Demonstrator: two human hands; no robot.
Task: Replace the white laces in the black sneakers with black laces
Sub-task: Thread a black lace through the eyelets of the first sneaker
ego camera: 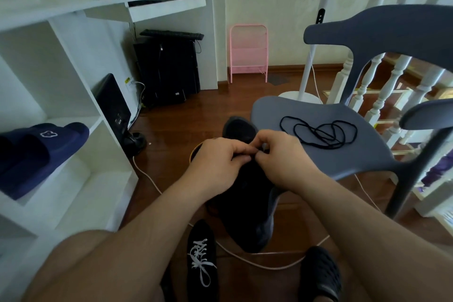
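Note:
A black sneaker (247, 206) is held up in front of me, toe pointing away, sole edge grey. My left hand (218, 162) and my right hand (282, 157) meet over its lacing area, fingertips pinched together on a thin black lace; the lace itself is mostly hidden by my fingers. A second black sneaker (202, 262) lies on the floor below, still threaded with white laces (200, 256). A loose black lace (321, 132) lies coiled on the seat of a grey chair (348, 162) to the right.
White shelving (73, 144) stands at the left with navy slippers (41, 149) on a shelf. A pale cable (245, 258) runs across the wooden floor. A fan stand (305, 76), pink rack (248, 52) and white banister (382, 86) are behind. A black clog (321, 274) sits lower right.

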